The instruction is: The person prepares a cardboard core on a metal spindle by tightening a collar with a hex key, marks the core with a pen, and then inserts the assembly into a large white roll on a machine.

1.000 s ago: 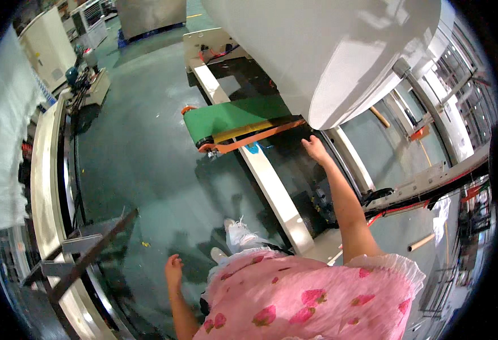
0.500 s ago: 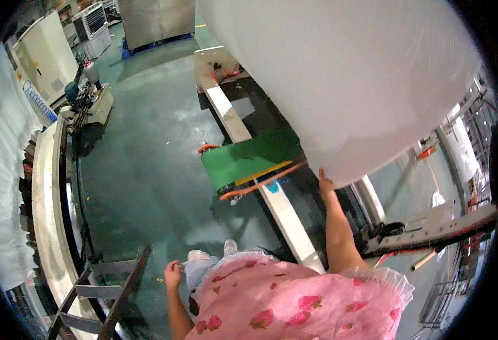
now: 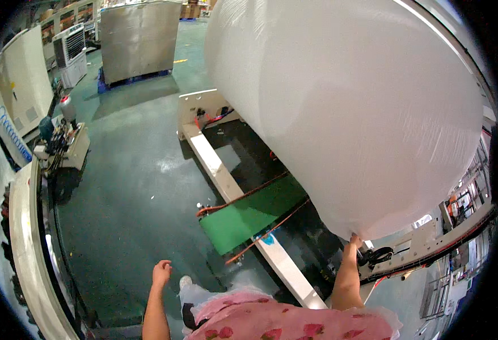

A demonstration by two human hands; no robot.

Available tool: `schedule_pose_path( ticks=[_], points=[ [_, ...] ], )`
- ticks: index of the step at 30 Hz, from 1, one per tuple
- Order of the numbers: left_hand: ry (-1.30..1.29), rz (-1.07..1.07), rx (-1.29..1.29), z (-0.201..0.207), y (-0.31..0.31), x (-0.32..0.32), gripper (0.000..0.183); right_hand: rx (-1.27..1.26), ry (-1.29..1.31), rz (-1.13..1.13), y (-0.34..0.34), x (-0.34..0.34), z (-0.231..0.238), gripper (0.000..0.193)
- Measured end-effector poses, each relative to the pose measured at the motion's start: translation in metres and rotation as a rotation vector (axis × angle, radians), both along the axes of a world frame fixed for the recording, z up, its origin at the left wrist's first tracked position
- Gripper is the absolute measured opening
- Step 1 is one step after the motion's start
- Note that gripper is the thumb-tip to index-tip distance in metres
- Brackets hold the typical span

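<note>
A huge white roll wrapped in clear plastic film (image 3: 340, 113) fills the upper right. My right hand (image 3: 355, 240) touches its near lower edge, arm stretched forward. The fingers look extended against the wrap, though part of them is hidden. My left hand (image 3: 161, 273) hangs over the floor at the lower left. Its fingers are loosely bent and apart, with nothing visible in them. Ahead of me, a green belt (image 3: 243, 220) with orange cords along its sides runs under the roll. It crosses a long white beam (image 3: 215, 164) near the floor.
A curved machine rail (image 3: 430, 246) passes beyond my right hand. At the left stand a long pale beam (image 3: 26, 226) and a hydraulic unit (image 3: 70, 141). Farther off are a large metal box (image 3: 138, 42) on a blue pallet, an air cooler (image 3: 70, 54) and a pale cabinet (image 3: 22, 79).
My view has shifted, and the roll now reaches lower in it. My right hand sits lower and farther right, still at the roll's edge. The ladder-like frame at lower left has mostly left view.
</note>
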State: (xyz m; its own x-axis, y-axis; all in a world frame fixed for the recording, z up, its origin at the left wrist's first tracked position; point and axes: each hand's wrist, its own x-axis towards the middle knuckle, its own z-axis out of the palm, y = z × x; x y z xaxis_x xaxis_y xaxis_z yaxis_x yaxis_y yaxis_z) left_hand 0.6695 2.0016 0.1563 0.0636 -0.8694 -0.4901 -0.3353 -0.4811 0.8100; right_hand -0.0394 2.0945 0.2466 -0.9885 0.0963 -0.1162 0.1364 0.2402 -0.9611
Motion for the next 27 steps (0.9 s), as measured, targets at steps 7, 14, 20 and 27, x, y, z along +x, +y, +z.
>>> schedule_pose_path(
  ticks=[7,14,20,27],
  points=[
    [-0.039,-0.099,-0.102,-0.008,-0.057,-0.017,0.017,-0.338,0.118,-0.070,-0.019,0.009,-0.014,0.018],
    [0.024,-0.424,0.019,-0.020,-0.114,-0.082,0.024,-0.586,0.197,-0.105,0.001,-0.013,-0.055,0.029],
    [0.016,-0.516,-0.372,0.047,-0.183,-0.180,0.030,-0.634,0.071,-0.206,-0.019,-0.009,-0.053,0.035],
    [-0.056,-0.766,-1.488,0.321,-0.212,-0.352,0.049,-0.561,0.330,0.047,-0.044,0.037,-0.075,0.048]
  ],
)
